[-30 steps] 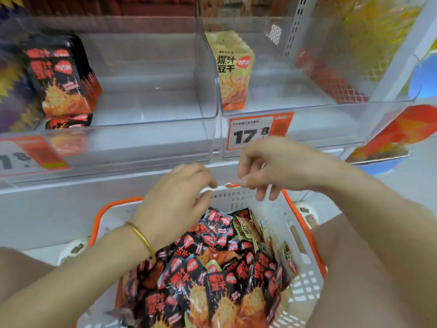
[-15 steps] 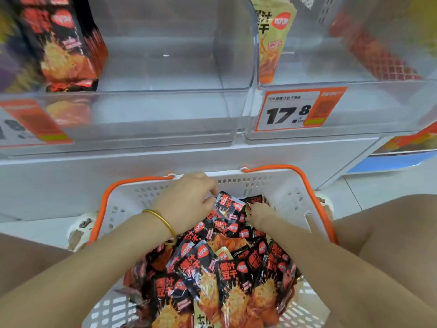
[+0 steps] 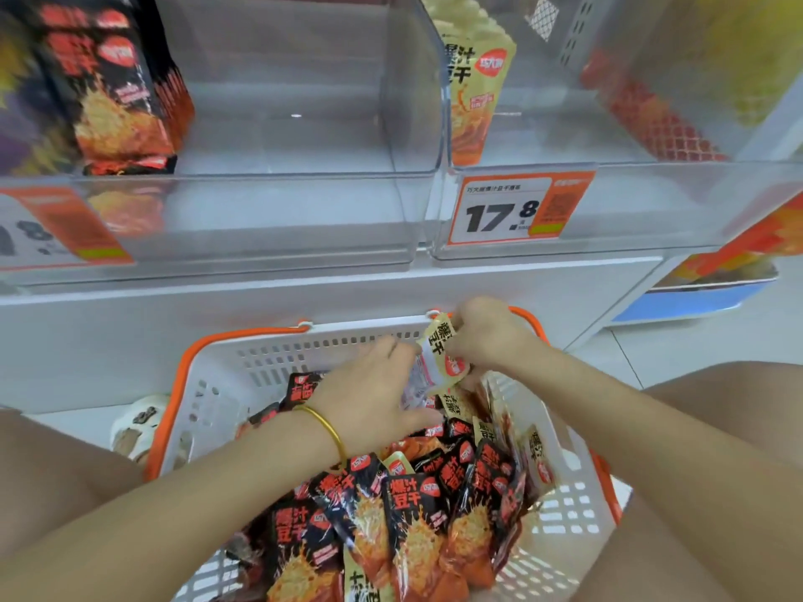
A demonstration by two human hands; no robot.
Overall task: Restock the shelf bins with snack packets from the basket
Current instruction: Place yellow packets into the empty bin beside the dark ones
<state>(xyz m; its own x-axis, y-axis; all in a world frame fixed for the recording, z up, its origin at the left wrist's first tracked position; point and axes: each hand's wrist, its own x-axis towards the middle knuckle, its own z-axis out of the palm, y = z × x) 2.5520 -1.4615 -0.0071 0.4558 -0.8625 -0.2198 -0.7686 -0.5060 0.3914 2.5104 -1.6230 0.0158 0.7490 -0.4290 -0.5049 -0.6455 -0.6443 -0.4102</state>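
A white basket [image 3: 226,384] with an orange rim sits low in front of me, full of black snack packets [image 3: 408,514] and a few cream ones. My right hand [image 3: 486,336] grips a cream packet [image 3: 443,362] lifted above the pile near the basket's far rim. My left hand [image 3: 369,393] lies over the pile beside it, fingers stretched toward that packet's left edge. Above, the left clear bin [image 3: 304,202] holds black packets [image 3: 117,89] at its left end. The right clear bin [image 3: 652,210] holds cream packets [image 3: 473,84] at its left end.
An orange price tag reading 17.8 [image 3: 517,210] hangs on the right bin's front. A white shelf ledge [image 3: 330,293] runs between bins and basket. My bare knees flank the basket. White floor tiles [image 3: 678,341] and a blue-edged display lie to the right.
Both hands went down into the basket from above its far rim. My right hand has since taken a cream packet and raised it; my left hand has shifted right toward it.
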